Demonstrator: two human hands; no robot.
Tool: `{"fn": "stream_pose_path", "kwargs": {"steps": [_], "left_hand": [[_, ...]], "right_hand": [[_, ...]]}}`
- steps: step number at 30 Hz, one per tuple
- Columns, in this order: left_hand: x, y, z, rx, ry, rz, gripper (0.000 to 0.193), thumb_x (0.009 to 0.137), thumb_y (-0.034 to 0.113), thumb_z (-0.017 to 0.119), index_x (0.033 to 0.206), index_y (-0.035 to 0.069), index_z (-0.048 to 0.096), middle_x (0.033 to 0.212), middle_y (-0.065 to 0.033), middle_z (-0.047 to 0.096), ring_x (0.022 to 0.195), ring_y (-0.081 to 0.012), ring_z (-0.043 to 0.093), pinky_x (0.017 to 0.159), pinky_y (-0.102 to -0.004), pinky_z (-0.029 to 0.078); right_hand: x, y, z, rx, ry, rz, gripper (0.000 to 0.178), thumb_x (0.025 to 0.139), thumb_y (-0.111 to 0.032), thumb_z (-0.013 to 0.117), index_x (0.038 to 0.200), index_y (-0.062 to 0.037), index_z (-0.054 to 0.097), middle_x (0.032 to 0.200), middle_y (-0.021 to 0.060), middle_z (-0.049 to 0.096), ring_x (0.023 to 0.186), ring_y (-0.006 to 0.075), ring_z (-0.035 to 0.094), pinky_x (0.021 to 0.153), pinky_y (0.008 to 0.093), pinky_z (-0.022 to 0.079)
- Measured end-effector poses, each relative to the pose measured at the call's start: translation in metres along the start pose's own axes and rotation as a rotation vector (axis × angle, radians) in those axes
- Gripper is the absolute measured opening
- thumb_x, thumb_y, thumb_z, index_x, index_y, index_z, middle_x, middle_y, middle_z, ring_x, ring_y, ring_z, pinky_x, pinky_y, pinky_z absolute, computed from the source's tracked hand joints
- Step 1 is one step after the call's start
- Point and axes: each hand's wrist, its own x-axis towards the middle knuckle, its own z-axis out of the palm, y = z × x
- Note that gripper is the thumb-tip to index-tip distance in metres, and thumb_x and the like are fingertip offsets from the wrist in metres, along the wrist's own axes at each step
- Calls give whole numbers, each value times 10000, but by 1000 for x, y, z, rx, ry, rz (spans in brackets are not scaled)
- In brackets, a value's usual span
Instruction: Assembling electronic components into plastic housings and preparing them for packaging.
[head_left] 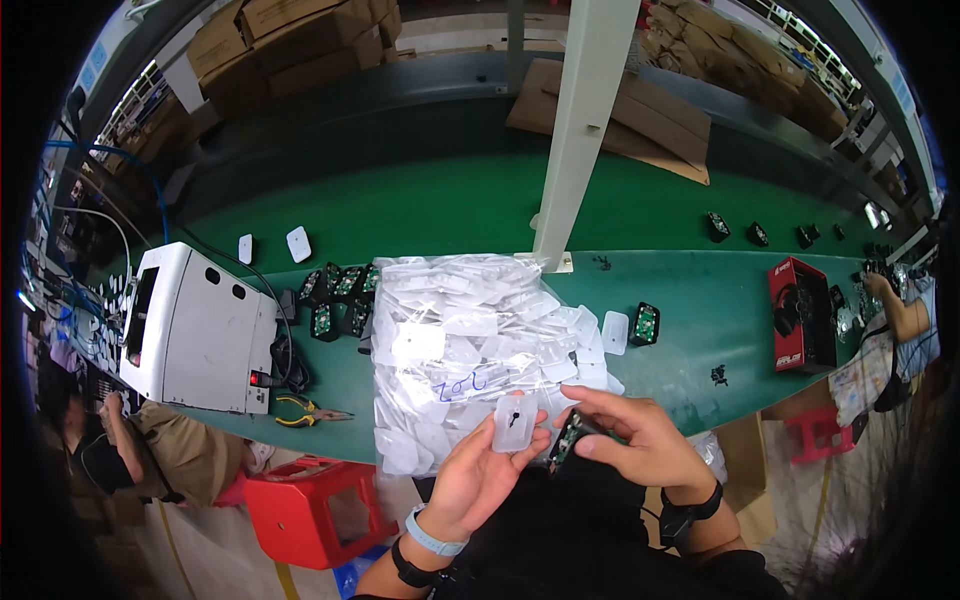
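My left hand (pixel 472 478), palm up near the bench's front edge, grips a translucent white plastic cover (pixel 514 432) with a small dark piece on its face. Just right of it, my right hand (pixel 645 440) is closed on a black housing (pixel 566 443) with a circuit board inside, held tilted. The two parts are apart. Beyond my hands lies a clear plastic bag (pixel 470 345) full of similar white covers. A loose white cover (pixel 615 333) and another black housing with a green board (pixel 645 325) lie to the bag's right.
Left of the bag are several black housings (pixel 345 283), pliers (pixel 312 411) and a white machine (pixel 205 330). A white post (pixel 585 120) rises behind. Small black pieces (pixel 719 375) and a red box (pixel 790 330) lie right. A red stool (pixel 310 510) stands below; people sit at both sides.
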Motion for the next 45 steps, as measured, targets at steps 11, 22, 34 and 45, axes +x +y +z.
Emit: {"fn": "stream_pose_path", "kwargs": {"steps": [11,22,34,45], "left_hand": [[-9,-11,-6,203,81,55,435,1024,57,512,1449,-6,444,1445,-148,504,1342,-230,486,1142,-369,368],[-9,-13,0,775,-37,294,432,934,-38,640,1358,-25,561,1260,-105,568,1168,-179,568,1023,-285,435],[-8,-13,27,1304,38,706,465,743,80,869,1172,6,704,1158,-142,658,1041,-219,656,885,-319,524],[9,-26,38,1885,60,1172,409,670,55,888,1025,-25,700,1100,-179,673,1005,-311,667,871,-372,539]], "right_hand": [[13,8,29,-131,256,-49,376,811,-166,829,1101,-6,649,930,103,730,785,152,686,709,288,542],[7,19,26,-93,261,-144,389,786,-134,833,1124,-15,681,1042,117,732,878,200,706,780,306,549],[2,40,22,125,226,-329,434,774,-54,828,1171,-12,659,1224,159,684,1121,270,667,962,372,520],[6,51,49,601,365,-357,459,821,106,725,1235,-6,561,1445,225,475,1297,272,534,1059,405,474]]}}
